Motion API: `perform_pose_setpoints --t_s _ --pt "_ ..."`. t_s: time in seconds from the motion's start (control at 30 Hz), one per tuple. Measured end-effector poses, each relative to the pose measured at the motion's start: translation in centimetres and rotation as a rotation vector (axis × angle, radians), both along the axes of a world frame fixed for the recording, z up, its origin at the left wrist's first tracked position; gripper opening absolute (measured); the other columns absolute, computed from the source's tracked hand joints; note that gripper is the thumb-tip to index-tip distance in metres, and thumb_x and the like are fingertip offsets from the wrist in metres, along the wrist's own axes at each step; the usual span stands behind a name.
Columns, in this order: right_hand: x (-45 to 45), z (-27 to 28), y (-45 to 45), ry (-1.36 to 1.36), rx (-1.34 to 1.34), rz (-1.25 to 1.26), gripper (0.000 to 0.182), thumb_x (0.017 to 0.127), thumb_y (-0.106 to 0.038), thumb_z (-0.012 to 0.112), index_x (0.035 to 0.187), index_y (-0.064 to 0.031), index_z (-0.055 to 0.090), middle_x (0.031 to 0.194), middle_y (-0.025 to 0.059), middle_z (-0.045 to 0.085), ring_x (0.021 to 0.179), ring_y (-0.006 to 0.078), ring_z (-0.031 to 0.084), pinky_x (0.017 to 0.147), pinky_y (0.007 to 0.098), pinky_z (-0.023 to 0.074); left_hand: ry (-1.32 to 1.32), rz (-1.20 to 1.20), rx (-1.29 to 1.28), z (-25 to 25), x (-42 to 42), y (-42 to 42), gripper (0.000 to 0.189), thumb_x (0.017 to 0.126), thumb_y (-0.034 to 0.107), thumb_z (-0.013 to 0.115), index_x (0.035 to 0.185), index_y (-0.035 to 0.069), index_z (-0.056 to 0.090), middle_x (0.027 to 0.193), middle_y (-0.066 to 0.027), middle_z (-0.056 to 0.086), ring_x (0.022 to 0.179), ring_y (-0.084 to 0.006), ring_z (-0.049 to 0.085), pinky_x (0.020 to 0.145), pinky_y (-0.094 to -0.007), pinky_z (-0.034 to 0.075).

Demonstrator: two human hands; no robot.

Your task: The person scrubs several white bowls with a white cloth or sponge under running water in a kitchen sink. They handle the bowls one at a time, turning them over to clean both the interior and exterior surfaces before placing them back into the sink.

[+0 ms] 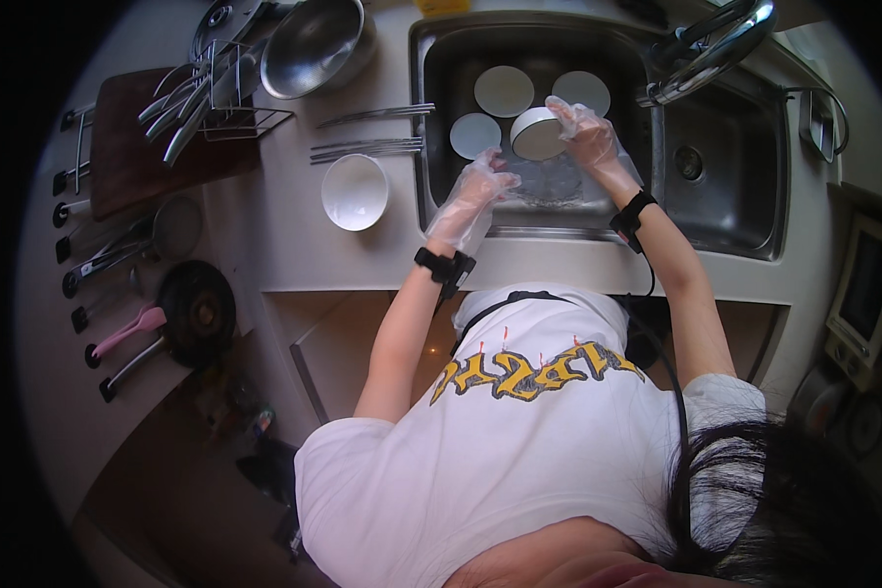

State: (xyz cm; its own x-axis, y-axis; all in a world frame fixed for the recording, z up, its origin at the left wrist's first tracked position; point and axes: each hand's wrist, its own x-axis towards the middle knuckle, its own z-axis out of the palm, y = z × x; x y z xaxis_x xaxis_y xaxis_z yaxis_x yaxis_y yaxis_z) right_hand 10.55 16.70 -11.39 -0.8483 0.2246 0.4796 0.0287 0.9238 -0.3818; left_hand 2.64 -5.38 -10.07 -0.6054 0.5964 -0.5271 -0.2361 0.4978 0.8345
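My right hand point(594, 140), in a clear plastic glove, grips the rim of a white bowl point(533, 138) from its right side. The bowl is tilted over the large basin of a steel sink point(533, 231). My left hand point(476, 189), gloved the same way, hovers over the basin's front left with fingers apart and nothing visible in them. Close to its fingertips is a small white round dish point(475, 135). Two more white round dishes, one at back left point(504, 91) and one at back right point(582, 92), sit deeper in the basin. Water shows below the held bowl.
Left of the sink are a white bowl point(355, 192), metal chopsticks point(367, 150) and a large steel bowl point(316, 48). A wire rack point(235, 88) with knives stands by a dark cutting board point(147, 162). A chrome faucet point(713, 55) overhangs the back right.
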Motion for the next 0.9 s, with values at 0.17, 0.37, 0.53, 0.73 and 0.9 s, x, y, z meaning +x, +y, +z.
perform_pose_setpoints --t_s 0.17,0.37,0.53,0.73,0.9 --pt "-0.4 1.4 -1.4 0.101 0.019 0.075 0.052 0.068 -0.012 0.071 0.118 -0.0221 0.059 0.09 0.0094 0.065 0.077 0.0295 0.064 0.069 0.0376 0.0523 -0.145 0.11 0.232 0.1 0.1 1.4 0.053 0.075 0.011 0.065 0.123 -0.001 0.047 0.114 -0.0163 0.059 0.1 -0.0242 0.059 0.073 -0.0311 0.051" --pt "1.0 3.8 -1.3 0.277 0.075 0.042 0.049 0.076 -0.013 0.068 0.122 -0.0279 0.057 0.091 0.0055 0.064 0.078 0.0241 0.064 0.067 0.0371 0.0526 0.551 0.061 0.343 2.2 0.6 3.9 0.042 0.078 0.008 0.062 0.118 0.002 0.051 0.113 -0.0142 0.06 0.102 -0.0281 0.058 0.088 -0.0319 0.046" --pt "2.3 5.4 -1.8 0.277 0.253 0.035 0.052 0.078 -0.016 0.067 0.126 -0.0298 0.053 0.103 0.0037 0.06 0.084 0.0226 0.06 0.074 0.0365 0.0507 0.864 0.126 0.436 4.1 1.1 4.0 0.035 0.081 0.01 0.06 0.115 0.003 0.054 0.111 -0.0138 0.06 0.103 -0.0307 0.057 0.09 -0.0332 0.045" --pt "4.2 7.9 -2.9 0.26 0.058 0.085 0.054 0.08 -0.013 0.067 0.129 -0.0205 0.046 0.107 0.0046 0.059 0.085 0.0213 0.059 0.077 0.0343 0.0501 1.132 0.038 0.508 6.4 0.0 3.6 0.03 0.078 0.002 0.06 0.108 0.004 0.057 0.108 -0.0127 0.061 0.101 -0.0305 0.058 0.091 -0.034 0.046" --pt "4.3 6.7 -5.0 0.295 -0.718 0.061 0.049 0.082 -0.011 0.067 0.126 -0.0091 0.047 0.102 0.0064 0.058 0.092 0.015 0.055 0.085 0.0263 0.0454 1.192 -0.047 0.472 8.8 -0.1 3.7 0.032 0.077 -0.001 0.057 0.108 0.005 0.057 0.108 -0.0129 0.06 0.103 -0.0316 0.058 0.091 -0.0344 0.046"
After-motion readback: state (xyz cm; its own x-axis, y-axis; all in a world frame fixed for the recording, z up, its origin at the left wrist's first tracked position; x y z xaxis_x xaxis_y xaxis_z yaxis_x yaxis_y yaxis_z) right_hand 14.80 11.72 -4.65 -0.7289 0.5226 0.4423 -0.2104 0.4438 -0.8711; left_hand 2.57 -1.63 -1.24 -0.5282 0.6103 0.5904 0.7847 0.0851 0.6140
